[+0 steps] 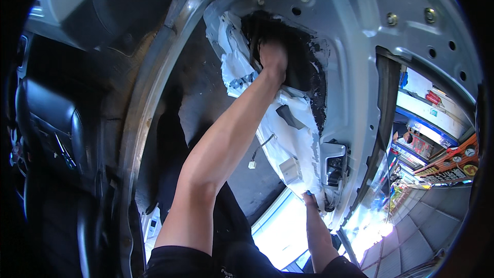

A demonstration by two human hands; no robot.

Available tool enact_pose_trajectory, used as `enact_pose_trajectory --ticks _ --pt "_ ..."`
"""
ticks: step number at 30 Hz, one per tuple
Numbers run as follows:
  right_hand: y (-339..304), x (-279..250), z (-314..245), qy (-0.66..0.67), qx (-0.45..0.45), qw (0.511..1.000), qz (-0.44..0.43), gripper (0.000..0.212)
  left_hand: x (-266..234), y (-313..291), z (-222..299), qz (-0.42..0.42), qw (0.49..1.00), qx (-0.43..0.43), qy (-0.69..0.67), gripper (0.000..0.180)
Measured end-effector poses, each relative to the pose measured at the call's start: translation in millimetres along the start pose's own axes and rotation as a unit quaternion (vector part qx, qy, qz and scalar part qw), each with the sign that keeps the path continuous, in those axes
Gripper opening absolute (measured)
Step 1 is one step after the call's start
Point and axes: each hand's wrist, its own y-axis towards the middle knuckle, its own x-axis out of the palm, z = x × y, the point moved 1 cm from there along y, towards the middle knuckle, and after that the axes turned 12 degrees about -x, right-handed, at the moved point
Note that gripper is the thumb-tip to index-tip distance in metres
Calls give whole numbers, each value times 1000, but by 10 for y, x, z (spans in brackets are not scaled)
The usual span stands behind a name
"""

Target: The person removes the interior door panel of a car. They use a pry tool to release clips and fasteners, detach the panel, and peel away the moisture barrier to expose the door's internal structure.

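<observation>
A grey metal car door (360, 72) with its trim off fills the upper right. A white plastic sheet (288, 139) hangs partly peeled from it, around a dark opening (303, 67). My left hand (272, 56) reaches up into that opening, and its fingers are hidden inside. My right hand (309, 198) is low down at the sheet's bottom edge beside the grey latch housing (332, 164), fingers closed on the edge with a bit of blue at the fingertips. A loose wire with a white plug (252, 164) dangles beside my left forearm.
A black car seat (51, 128) sits at the left behind the curved door frame (139, 123). Bolts and round holes dot the door's upper metal. Beyond the door's right edge are shop shelves (437, 159) and a tiled floor (427, 226).
</observation>
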Motion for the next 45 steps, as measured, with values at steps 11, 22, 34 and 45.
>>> enact_pose_trajectory --ticks 11,22,34,45 --pt "480 -554 -214 -44 -13 999 -2 22 -266 -870 680 -76 873 -25 -481 50" --pt "442 -167 33 131 35 990 -50 14 -498 -1063 922 -92 904 -114 -401 51" --pt "188 712 226 233 101 948 -190 1 -1387 -2543 543 8 981 124 -147 38" --pt "-142 1036 355 292 155 910 -249 15 -1305 -3740 -1406 49 994 -72 -66 26"
